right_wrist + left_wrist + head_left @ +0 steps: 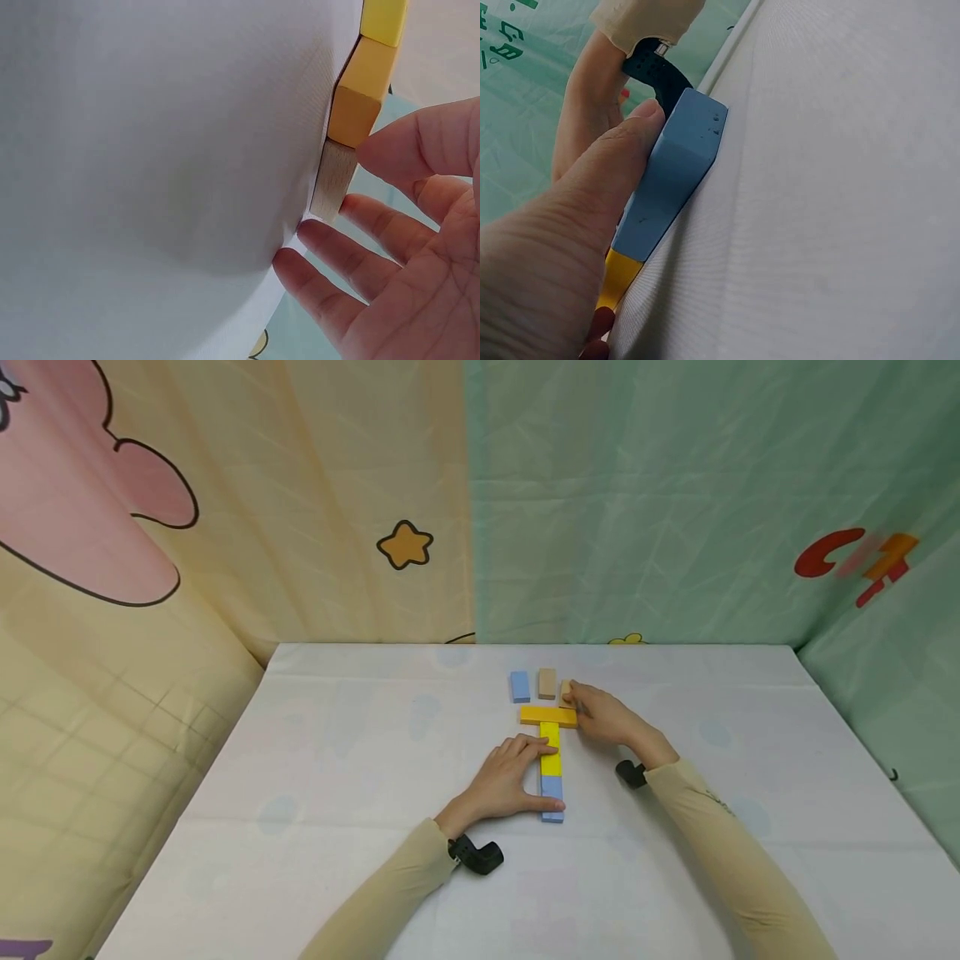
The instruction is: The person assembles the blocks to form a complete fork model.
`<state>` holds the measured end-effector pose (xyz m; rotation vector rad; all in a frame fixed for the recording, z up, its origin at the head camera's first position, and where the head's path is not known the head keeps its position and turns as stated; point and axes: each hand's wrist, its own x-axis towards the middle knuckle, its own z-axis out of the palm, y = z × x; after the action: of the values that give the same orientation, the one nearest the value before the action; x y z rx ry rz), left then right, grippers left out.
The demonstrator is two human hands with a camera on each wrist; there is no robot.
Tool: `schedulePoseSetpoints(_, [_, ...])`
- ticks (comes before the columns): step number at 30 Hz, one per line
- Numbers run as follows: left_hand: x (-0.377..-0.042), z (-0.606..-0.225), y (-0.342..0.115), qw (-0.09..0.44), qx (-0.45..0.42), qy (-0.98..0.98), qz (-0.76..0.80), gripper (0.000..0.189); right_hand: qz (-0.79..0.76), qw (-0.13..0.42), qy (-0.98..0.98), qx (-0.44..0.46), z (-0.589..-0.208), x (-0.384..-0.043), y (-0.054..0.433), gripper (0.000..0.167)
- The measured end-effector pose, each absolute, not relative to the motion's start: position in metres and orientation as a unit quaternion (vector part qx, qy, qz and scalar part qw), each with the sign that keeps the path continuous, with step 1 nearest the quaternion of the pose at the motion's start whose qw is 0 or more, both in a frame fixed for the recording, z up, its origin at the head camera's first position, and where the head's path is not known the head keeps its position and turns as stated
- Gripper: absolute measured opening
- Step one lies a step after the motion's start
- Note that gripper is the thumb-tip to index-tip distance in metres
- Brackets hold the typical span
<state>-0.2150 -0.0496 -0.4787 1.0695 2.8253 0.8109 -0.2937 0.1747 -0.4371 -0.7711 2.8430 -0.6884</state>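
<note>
On this table [337,877], column [551,768] already meets orange bar [548,717], left hand [506,781] spread below it, right hand [609,717] pinching wooden block [334,178] beyond, two blocks [520,687] seemingly unjoined.

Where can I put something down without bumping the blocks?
The biggest bare patch of table lies between the left hand and the table's left edge. Another runs from the right sleeve to the right edge. Some lies between the right sleeve and left sleeve, too. It's crowded around the orange block: other blocks and the right hand sit close by.

White-covered table [337,735] carries coloured blocks [549,716] and 2 wooden blocks [547,683].
</note>
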Motion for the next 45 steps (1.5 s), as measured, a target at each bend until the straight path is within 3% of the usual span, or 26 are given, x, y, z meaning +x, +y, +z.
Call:
schedulePoseSetpoints(7, [-0.215,-0.479,-0.05,0.01,0.341,0.904,0.258,0.08,-0.21,0.011,0.944,-0.256,-0.438,-0.294,0.169,0.03])
schedulePoseSetpoints(12, [-0.215,-0.479,-0.05,0.01,0.344,0.902,0.261,0.08,-0.196,-0.033,0.929,-0.313,-0.438,-0.291,0.16,0.025])
schedulePoseSetpoints(27, [-0.216,-0.477,-0.049,-0.001,0.349,0.906,0.241,0.08,-0.212,-0.018,0.908,-0.361,-0.436,-0.29,0.157,0.026])
schedulePoseSetpoints(36, [-0.216,-0.479,-0.048,-0.001,0.351,0.905,0.238,0.08,-0.222,-0.026,0.946,-0.233,-0.436,-0.29,0.164,0.033])
schedulePoseSetpoints(45, [-0.216,-0.478,-0.049,0.001,0.344,0.909,0.235,0.08,-0.19,-0.022,0.957,-0.216,-0.433,-0.287,0.165,0.034])
